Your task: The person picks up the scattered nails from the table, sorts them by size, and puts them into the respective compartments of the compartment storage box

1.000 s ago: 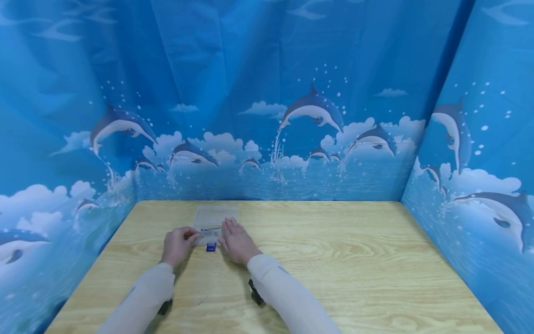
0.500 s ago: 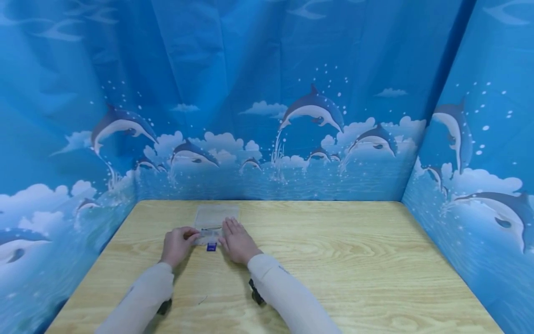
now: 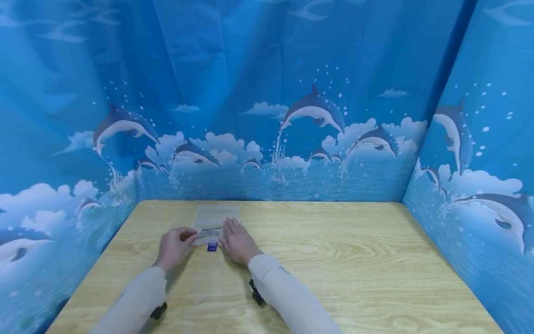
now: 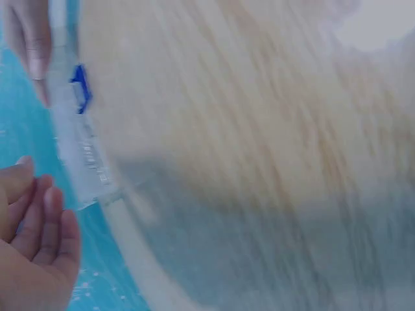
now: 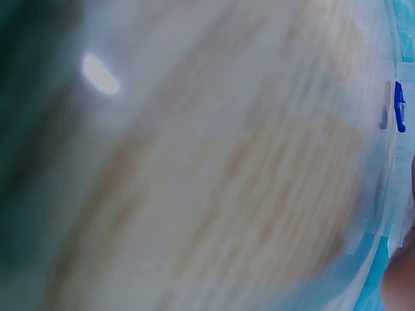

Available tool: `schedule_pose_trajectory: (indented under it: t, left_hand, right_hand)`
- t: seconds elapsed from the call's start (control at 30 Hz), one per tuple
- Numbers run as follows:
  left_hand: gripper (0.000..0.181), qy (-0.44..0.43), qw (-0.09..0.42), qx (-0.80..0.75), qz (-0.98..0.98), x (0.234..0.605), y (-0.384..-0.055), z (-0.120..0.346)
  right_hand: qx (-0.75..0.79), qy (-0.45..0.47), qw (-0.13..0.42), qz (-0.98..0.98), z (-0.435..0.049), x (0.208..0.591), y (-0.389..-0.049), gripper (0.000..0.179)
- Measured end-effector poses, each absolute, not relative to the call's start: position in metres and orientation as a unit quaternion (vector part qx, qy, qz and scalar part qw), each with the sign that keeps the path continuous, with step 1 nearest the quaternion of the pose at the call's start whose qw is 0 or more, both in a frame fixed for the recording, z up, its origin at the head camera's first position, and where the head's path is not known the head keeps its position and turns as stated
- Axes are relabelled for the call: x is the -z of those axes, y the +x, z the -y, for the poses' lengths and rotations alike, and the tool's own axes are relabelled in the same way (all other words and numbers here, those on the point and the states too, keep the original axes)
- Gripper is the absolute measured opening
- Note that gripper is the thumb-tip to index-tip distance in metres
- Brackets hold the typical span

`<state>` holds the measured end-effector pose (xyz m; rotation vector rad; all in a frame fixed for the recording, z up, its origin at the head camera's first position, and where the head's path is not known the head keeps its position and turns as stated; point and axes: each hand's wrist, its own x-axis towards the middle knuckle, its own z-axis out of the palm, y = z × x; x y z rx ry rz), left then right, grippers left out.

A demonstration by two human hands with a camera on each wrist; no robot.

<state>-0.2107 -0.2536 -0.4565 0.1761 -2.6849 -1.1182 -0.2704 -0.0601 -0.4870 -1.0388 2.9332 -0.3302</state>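
Observation:
A clear plastic box with a blue latch at its front lies near the table's far left edge. Its transparent lid is laid back behind it. A thin dark strand shows across the box; its kind is too small to tell. At the box's left side is my left hand, thumb and forefinger tips together; in the left wrist view the hand appears apart from the box, and anything between the tips is too small to see. My right hand rests with straight fingers along the right side.
A short thin strand lies on the wooden table towards the front, between the forearms. Blue curtains with printed dolphins stand behind the table and along its sides.
My left hand has shifted slightly left, and its forearm has swung a little outward. My right hand keeps its place by the box.

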Motion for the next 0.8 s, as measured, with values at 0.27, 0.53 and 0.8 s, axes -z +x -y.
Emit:
schedule_pose_trajectory:
  t: [0.27,0.53,0.8]
  left_hand:
    - [0.019,0.029,0.060,0.388,0.919,0.447,-0.185,0.256]
    - [0.023,0.037,0.039,0.386,0.921,0.448,-0.161,0.252]
    - [0.026,0.041,0.022,0.385,0.922,0.454,-0.139,0.248]
  right_hand:
    - [0.102,-0.336,0.010,-0.936,0.060,0.488,-0.270,0.056]
    - [0.096,-0.338,0.000,-0.936,0.061,0.491,-0.271,0.056]
    - [0.100,-0.338,-0.005,-0.936,0.061,0.494,-0.273,0.056]
